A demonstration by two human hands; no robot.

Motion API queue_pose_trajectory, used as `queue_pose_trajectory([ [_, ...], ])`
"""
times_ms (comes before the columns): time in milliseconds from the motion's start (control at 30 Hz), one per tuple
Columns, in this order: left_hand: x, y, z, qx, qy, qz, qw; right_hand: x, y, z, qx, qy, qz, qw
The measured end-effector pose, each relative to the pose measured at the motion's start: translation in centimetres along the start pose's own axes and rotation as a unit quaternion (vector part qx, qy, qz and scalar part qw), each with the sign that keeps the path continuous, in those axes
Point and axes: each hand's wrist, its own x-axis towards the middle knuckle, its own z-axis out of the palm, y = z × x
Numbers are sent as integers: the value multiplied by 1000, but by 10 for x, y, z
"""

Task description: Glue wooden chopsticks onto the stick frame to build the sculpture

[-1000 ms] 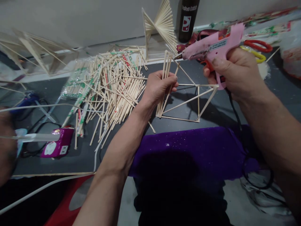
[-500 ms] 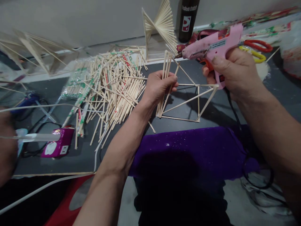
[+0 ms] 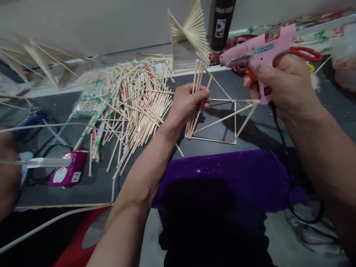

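A pink hot glue gun (image 3: 258,50) is gripped in my right hand (image 3: 289,79), its nozzle pointing left above the dark table. My left hand (image 3: 191,100) pinches several thin wooden sticks (image 3: 198,76) that stand close together on the left side of a stick frame (image 3: 235,120). The frame rests on the table and is built of bare sticks joined at the corners. Between the nozzle and the tops of the pinched sticks there is a gap. Part of the sticks is hidden behind my left fingers.
Loose sticks (image 3: 144,111) lie heaped left of my hand. A finished-looking twisted stick structure (image 3: 189,33) and a dark bottle (image 3: 222,24) stand at the back. Red-handled scissors (image 3: 306,53) lie right. A purple power socket (image 3: 69,168) and another person's blurred hand (image 3: 9,170) are left.
My right hand has drawn the glue gun slightly right and up, away from the stick tops. My left hand has kept its place on the sticks.
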Motion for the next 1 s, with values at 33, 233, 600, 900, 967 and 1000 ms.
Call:
queue_pose_trajectory([
  [33, 0, -1, 0, -2, -1, 1, 1000, 0, 0, 0, 2, -2, -6, 1000],
  [233, 0, -2, -1, -20, -9, 9, 1000, -5, -1, 3, 16, 0, -50, 999],
  [600, 0, 0, 0, 0, -7, -3, 1000, 0, -18, -10, 94, 26, -73, 993],
  [900, 4, 0, -1, -39, 3, 12, 999, -1, -4, -111, 15, 146, -8, 989],
  [967, 3, 2, -1, -42, 1, 7, 999, -4, 12, -129, -2, 172, 32, 985],
  [1000, 3, 3, -1, -44, 2, 3, 999, -6, 19, -136, -4, 174, 46, 984],
])
